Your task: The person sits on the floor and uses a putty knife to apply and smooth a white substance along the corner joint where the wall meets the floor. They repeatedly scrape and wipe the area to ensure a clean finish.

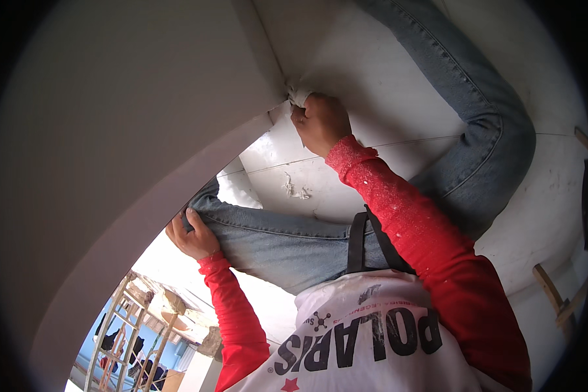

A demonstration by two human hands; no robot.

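My right hand (323,124) is closed round a small white crumpled cloth (300,97). It presses the cloth against the lower corner of a pale wall (176,85), right where the wall meets the tiled floor. White dust covers my red right sleeve. Further left and nearer to me, my left hand (195,238) rests at the wall's edge beside my bent knee. Its thumb and forefinger are apart, with a dark gap between them; I see nothing held there. The tips of its other fingers are partly hidden.
White scraps (296,189) lie on the tiled floor (307,166) between my legs in jeans. At the far right stand wooden pieces (549,291). Beyond the wall's edge, at the lower left, are a wooden ladder-like frame (127,320) and hanging clothes.
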